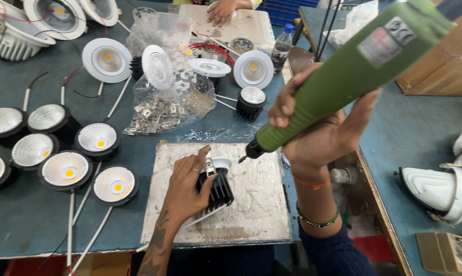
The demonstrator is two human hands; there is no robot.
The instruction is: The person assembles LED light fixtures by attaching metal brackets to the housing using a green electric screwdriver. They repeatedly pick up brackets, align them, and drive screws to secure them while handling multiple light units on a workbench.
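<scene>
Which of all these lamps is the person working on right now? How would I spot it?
Find the scuffed whitish board at the table's near edge. The lamp lies on it under the left hand, just below the green power screwdriver. Unlike the face-up lamps nearby, it lies tipped over, black finned back showing.

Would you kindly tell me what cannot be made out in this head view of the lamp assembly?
- Rear of the green electric screwdriver: cut off by the top edge; the right hand grips it.
- Front of the black finned downlight housing: hidden by the left hand holding it.
- Small metal clips in the clear plastic bag: too small to tell apart.
- Co-worker's hand: the rest is cut off at the top.
</scene>
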